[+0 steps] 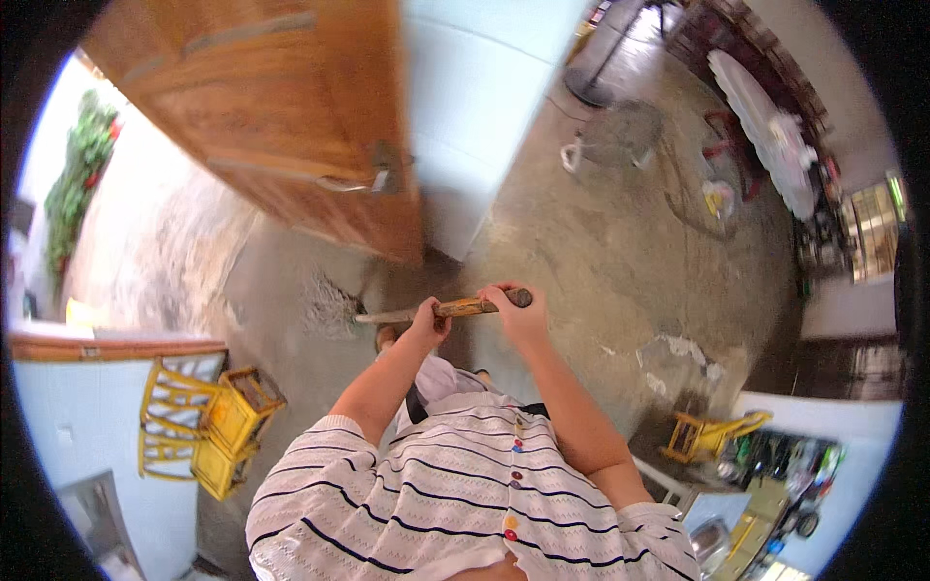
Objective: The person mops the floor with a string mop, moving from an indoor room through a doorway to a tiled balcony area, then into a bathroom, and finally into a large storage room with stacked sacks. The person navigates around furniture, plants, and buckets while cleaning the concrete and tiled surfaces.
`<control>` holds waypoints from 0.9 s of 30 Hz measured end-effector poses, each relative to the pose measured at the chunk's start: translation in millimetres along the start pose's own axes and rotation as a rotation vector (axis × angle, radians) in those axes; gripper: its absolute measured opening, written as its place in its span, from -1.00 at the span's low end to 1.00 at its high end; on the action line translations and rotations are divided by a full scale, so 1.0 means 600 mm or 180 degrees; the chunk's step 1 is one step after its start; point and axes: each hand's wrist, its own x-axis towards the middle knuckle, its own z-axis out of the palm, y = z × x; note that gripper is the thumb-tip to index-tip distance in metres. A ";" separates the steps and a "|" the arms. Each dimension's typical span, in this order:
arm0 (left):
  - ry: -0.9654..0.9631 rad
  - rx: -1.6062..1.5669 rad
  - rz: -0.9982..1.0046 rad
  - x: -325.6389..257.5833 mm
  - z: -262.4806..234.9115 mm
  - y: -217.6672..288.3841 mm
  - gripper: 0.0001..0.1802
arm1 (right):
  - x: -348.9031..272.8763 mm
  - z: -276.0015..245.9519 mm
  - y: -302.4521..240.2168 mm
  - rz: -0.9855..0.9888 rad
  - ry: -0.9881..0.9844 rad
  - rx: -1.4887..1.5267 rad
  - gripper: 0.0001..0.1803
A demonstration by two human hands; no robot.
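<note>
A mop with a wooden handle (467, 308) crosses in front of my body, its upper end at the right. My right hand (515, 308) is wrapped round the handle close to that end. Lower along the stick, my left hand (432, 322) also grips it with closed fingers. The mop's grey stringy head (331, 306) rests on the concrete floor to my left, near the bottom of the wooden door. Its strands look blurred.
An open wooden door (281, 126) with a metal handle stands ahead left, beside a pale blue wall (475, 87). Yellow chairs (225, 423) sit at the near left, another yellow chair (712, 434) at the right. A small stool (620, 136) and a white oval table (765, 131) stand farther off.
</note>
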 end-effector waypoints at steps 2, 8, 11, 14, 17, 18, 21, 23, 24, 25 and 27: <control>-0.0144 0.0192 -0.0115 0.038 0.026 -0.053 -0.73 | 0.006 -0.071 -0.008 -0.0038 -0.0041 0.0130 -0.84; -0.0010 0.0267 -0.0681 0.077 0.211 -0.207 -0.73 | 0.052 -0.287 -0.046 0.0040 0.0489 -0.0181 -0.85; 0.0086 0.0562 -0.0824 0.106 0.314 -0.259 -0.74 | 0.095 -0.384 -0.057 0.0018 0.0714 0.0083 -0.86; 0.0068 0.0270 -0.1215 0.175 0.391 -0.296 -0.72 | 0.161 -0.469 -0.087 0.0135 0.0775 0.0035 -0.87; 0.0229 0.0470 -0.1402 0.215 0.543 -0.325 -0.76 | 0.266 -0.567 -0.113 0.0108 0.0841 0.0212 -0.87; -0.0109 0.0427 -0.1523 0.226 0.563 -0.323 -0.78 | 0.299 -0.588 -0.121 0.0089 0.0807 0.0237 -0.88; -0.0066 0.0416 -0.1339 0.285 0.691 -0.303 -0.81 | 0.416 -0.645 -0.162 0.0100 0.0729 0.0253 -0.87; -0.0001 0.0127 -0.1467 0.316 0.774 -0.297 -0.82 | 0.490 -0.683 -0.188 -0.0004 0.0632 0.0229 -0.87; -0.0177 0.0070 -0.1508 0.333 0.825 -0.283 -0.82 | 0.532 -0.698 -0.208 -0.0105 0.0558 0.0130 -0.87; -0.0353 0.0011 -0.1548 0.350 0.873 -0.269 -0.82 | 0.574 -0.711 -0.227 -0.0205 0.0484 0.0031 -0.87; -0.0215 -0.0166 -0.1226 0.353 0.975 -0.239 -0.82 | 0.648 -0.733 -0.261 -0.0396 0.0332 -0.0184 -0.87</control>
